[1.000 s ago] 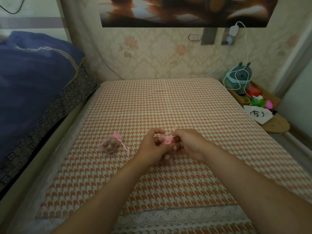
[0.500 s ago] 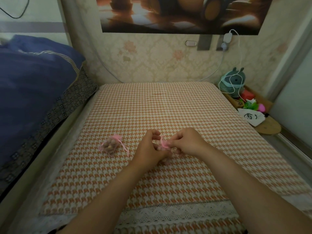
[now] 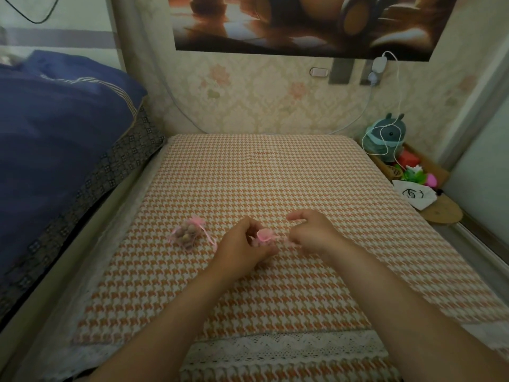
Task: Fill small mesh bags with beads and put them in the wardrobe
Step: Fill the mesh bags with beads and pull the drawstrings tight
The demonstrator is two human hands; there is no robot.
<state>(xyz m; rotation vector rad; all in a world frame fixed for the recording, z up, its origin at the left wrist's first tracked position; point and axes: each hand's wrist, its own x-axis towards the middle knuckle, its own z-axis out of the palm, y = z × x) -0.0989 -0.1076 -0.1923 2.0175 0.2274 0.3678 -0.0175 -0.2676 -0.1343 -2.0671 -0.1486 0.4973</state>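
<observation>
Your left hand point(image 3: 243, 245) hangs low over the middle of the houndstooth cloth point(image 3: 275, 175), its fingers curled round a small pink mesh bag point(image 3: 265, 235) whose gathered top shows just above your thumb; the body of the bag is mostly hidden inside the grip, so you cannot see what it contains. A thin pink ribbon point(image 3: 278, 237) runs from the top of the bag towards your right hand point(image 3: 312, 230), which is just beside the left with a narrow gap between them. The right hand's lower fingers are curled in and its index finger points left, but the blur there means you cannot tell whether they really pinch the ribbon or only lie against it. To the left of both hands, apart from them, a second mesh bag point(image 3: 188, 235) lies on the cloth. It is drawn shut, brownish beads point(image 3: 185, 236) show through its mesh, and its own ribbon trails out towards your left wrist. A blue quilt point(image 3: 55, 128) is piled along the left edge. At the far right corner a green plush toy point(image 3: 387, 136) sits wrapped in a white cable point(image 3: 398, 86), with a white pouch point(image 3: 414, 193) nearer to you.
</observation>
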